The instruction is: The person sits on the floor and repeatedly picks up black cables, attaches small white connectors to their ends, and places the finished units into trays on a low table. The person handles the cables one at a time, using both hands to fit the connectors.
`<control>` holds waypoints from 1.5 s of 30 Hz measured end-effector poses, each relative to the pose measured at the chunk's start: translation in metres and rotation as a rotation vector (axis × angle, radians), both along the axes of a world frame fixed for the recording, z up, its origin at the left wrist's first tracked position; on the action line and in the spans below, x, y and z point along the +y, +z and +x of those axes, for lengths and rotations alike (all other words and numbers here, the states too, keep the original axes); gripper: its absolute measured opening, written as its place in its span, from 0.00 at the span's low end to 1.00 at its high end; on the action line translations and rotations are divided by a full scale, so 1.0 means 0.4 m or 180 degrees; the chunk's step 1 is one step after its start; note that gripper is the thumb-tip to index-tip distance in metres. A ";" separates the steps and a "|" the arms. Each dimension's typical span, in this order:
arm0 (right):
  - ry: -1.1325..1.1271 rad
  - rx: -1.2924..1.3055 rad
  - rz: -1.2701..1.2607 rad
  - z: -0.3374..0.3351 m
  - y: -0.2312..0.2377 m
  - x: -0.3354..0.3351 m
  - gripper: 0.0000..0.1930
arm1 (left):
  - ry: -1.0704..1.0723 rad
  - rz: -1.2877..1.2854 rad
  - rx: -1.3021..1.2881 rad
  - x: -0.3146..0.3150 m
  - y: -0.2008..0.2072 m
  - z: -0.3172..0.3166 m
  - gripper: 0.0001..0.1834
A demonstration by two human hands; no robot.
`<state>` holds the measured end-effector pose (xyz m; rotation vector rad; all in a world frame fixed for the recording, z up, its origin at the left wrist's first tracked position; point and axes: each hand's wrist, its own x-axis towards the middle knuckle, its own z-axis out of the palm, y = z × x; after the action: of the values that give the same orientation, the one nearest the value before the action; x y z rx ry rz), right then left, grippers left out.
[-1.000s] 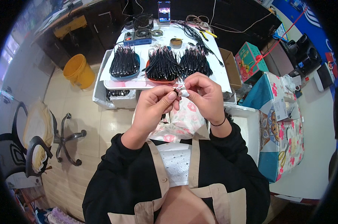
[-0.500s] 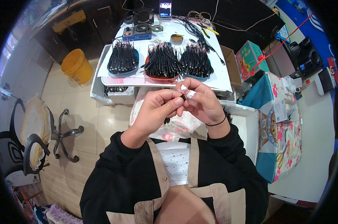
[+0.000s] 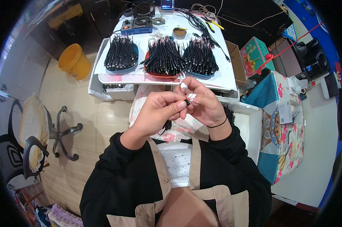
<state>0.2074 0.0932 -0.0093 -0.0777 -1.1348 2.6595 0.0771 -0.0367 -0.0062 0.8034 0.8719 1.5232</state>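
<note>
In front of my chest my left hand [image 3: 155, 111] is closed, thumb against fingers, on a black cable [image 3: 166, 125]. A looped part of it hangs below that palm, and its tip with thin reddish wires shows between the two hands. My right hand [image 3: 210, 108] pinches at those wire ends, with white wrapping [image 3: 191, 97] around its thumb and index fingertips. How the fingers grip the fine wires is partly hidden. Just beyond my hands, short black cables fill a left blue tray [image 3: 135, 68], a middle red tray [image 3: 151, 72] and a right blue tray [image 3: 201, 75].
On the white table [image 3: 140, 78] stand a blue device with a knob [image 3: 137, 29], a small fan [image 3: 143, 9], a tape roll [image 3: 158, 21], a round tin [image 3: 179, 32] and pliers [image 3: 216, 25]. A foam box [image 3: 250, 113] sits right, a yellow bucket [image 3: 74, 62] left, near a wheeled chair [image 3: 63, 132].
The view has shifted slightly, so the table sits a little higher. My hands stay together; the wire ends between them show more, and more cable hangs below my left hand.
</note>
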 end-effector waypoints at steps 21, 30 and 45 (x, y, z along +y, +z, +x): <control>-0.1708 0.0518 0.5638 0.039 0.108 0.039 0.15 | 0.0176 -0.0090 0.0565 -0.006 0.004 -0.003 0.10; -0.2406 0.0173 0.5285 0.069 0.114 0.092 0.06 | 0.0009 -0.0159 0.0347 -0.029 0.017 -0.026 0.08; -0.1569 0.1002 0.6001 0.050 0.128 0.044 0.13 | -0.0363 -0.0147 -0.0011 -0.018 0.017 -0.030 0.08</control>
<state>0.2273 0.1106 0.0420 0.3255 -2.4030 0.4454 0.0653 -0.0440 0.0007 0.8031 0.8416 1.3997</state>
